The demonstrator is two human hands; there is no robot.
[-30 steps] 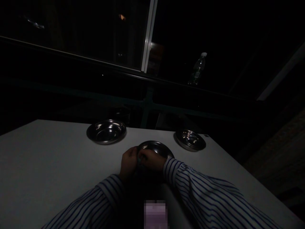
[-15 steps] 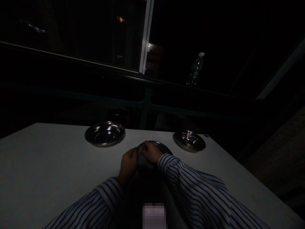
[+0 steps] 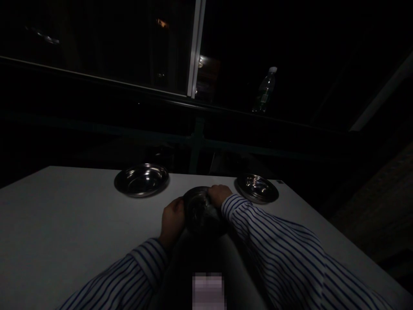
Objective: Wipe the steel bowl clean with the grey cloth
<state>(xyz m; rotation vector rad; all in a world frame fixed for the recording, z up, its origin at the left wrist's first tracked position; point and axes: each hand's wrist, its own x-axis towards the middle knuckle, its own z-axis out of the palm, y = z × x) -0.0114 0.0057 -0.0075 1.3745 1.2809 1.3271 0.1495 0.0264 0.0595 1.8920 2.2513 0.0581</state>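
Observation:
A round metal bowl [image 3: 196,228] stands at the near middle, in deep shade. My left hand [image 3: 172,219] is closed at its left rim, thumb uppermost. Over the far right part of the same bowl, my right hand [image 3: 220,196] is closed on a grey, cloth-like piece [image 3: 211,212]. That piece hangs down into the bowl and looks soft and crumpled; darkness and blur hide its exact edges. Most fingertips of both hands are hidden.
On the white table [image 3: 80,215], a shiny metal bowl [image 3: 141,181] stands at the far left and another metal bowl [image 3: 257,188] at the far right. Behind the table are a clear plastic bottle [image 3: 265,91] and a window frame [image 3: 195,51].
My right hand has moved right and slightly away from me, drawing the grey cloth-like piece across the bowl. More of the bowl's inside shows. My left hand has barely moved.

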